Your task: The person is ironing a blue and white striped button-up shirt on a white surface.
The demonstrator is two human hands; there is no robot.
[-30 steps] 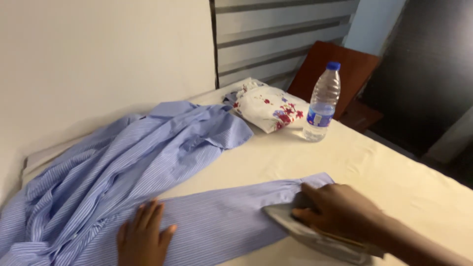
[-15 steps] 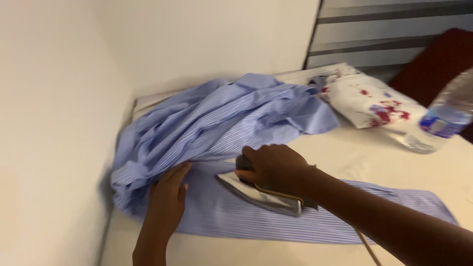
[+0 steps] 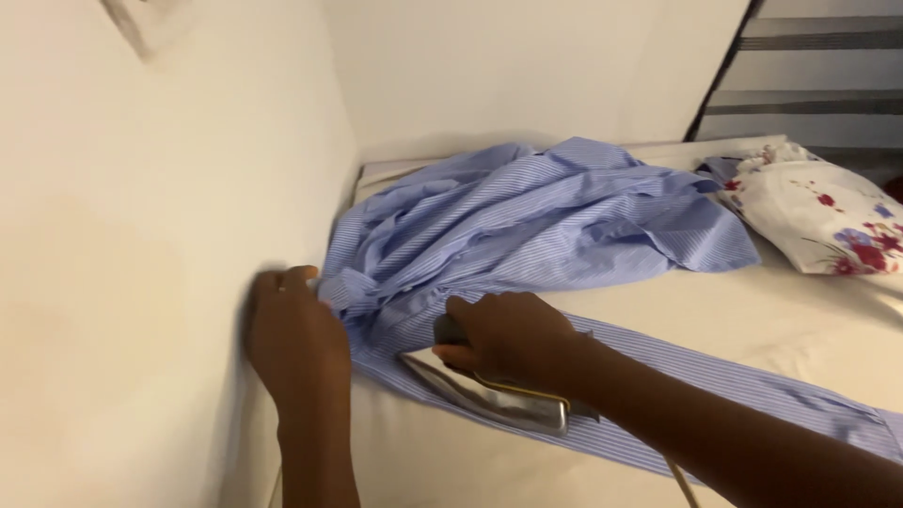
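The iron (image 3: 489, 395) stands flat on the sleeve of the blue striped shirt (image 3: 536, 221), near the left edge of the bed (image 3: 752, 310). Its metal sole shows below the hand, with the pointed end toward the left edge. The right hand (image 3: 513, 341) lies over the top of the iron, and its fingers are wrapped tight around the dark handle. The sleeve runs as 1 long flat band from under the iron toward the right edge of the bed, partly hidden by the right forearm.

The left hand (image 3: 293, 334) is just beside the iron, at the left edge of the bed, close to the wall (image 3: 160, 235). It rests on the crumpled border of the shirt, palm down. The fingers are close together and bent a little; whether they pinch the cloth I cannot tell, because the picture is blurred there.

The rest of the shirt lies in a loose heap behind the iron, reaching to the far left corner of the bed. The bed has a cream sheet. At the far right edge lies a white pillow (image 3: 828, 221) with red and blue flowers, touching the heap of the shirt. A thin cord (image 3: 679, 480) goes down from the iron at the near edge.
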